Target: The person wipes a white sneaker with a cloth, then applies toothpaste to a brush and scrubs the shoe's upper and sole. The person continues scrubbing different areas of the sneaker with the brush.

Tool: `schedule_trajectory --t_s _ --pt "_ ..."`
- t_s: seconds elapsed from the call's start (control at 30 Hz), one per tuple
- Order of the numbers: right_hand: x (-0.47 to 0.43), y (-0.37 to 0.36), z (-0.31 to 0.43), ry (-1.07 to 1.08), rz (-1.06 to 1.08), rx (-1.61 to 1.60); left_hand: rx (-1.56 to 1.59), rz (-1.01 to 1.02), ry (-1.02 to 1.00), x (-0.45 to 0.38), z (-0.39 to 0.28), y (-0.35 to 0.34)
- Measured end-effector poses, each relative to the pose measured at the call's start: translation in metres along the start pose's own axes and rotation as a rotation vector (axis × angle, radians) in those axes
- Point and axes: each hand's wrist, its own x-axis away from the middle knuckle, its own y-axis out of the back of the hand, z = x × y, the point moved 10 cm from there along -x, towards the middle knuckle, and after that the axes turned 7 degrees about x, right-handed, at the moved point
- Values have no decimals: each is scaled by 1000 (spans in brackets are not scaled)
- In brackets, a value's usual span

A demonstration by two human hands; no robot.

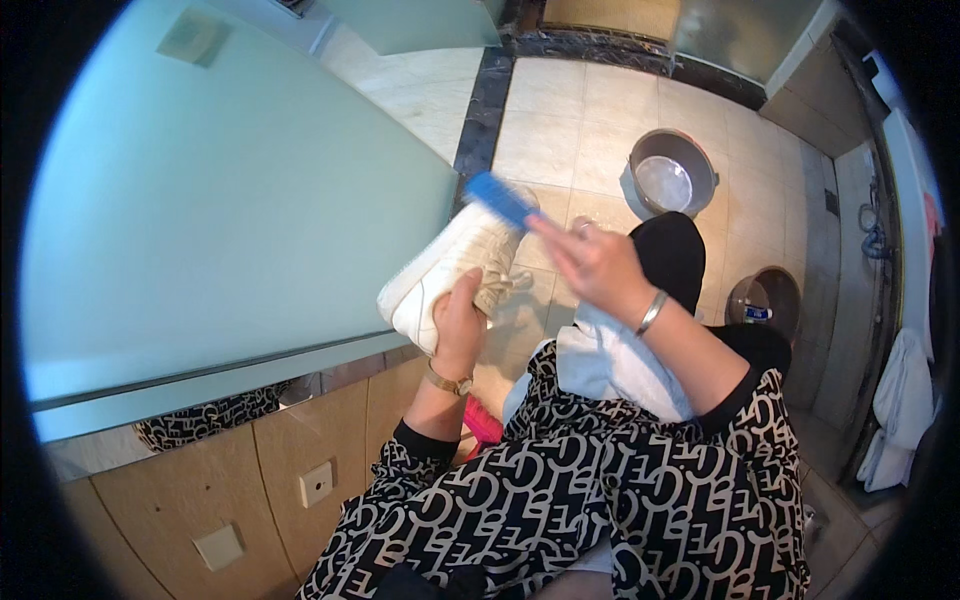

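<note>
My left hand [459, 326] grips a white lace-up shoe [454, 266] near its heel, the thumb pressed against its collar. The shoe is tilted, with its toe pointing up and away from me. A blue scrubbing brush [499, 199] is held in my right hand [600, 262] and lies over the toe. Its bristle side faces the shoe, but whether the bristles touch the surface is hidden. Cream laces [499, 281] hang loose at the shoe's opening. Across my lap is a light blue and white towel [619, 360].
A grey bucket [673, 172] with whitish liquid stands on the tiled floor ahead. Closer on the right, another bucket [772, 300] has a bottle [756, 313] in it. A frosted glass panel [247, 202] rises at left. White cloth [896, 412] hangs at far right.
</note>
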Motion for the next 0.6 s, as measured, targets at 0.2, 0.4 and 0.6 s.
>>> schedule_trajectory --t_s 0.2,0.4,0.6 --pt "7 1 -31 -185 -25 40 214 -33 47 -7 1 -8" --pt "11 -5 -40 -305 57 -123 410 -3 121 -13 8 -2" --pt "5 7 -29 -307 -51 -373 539 86 177 -16 2 -18"
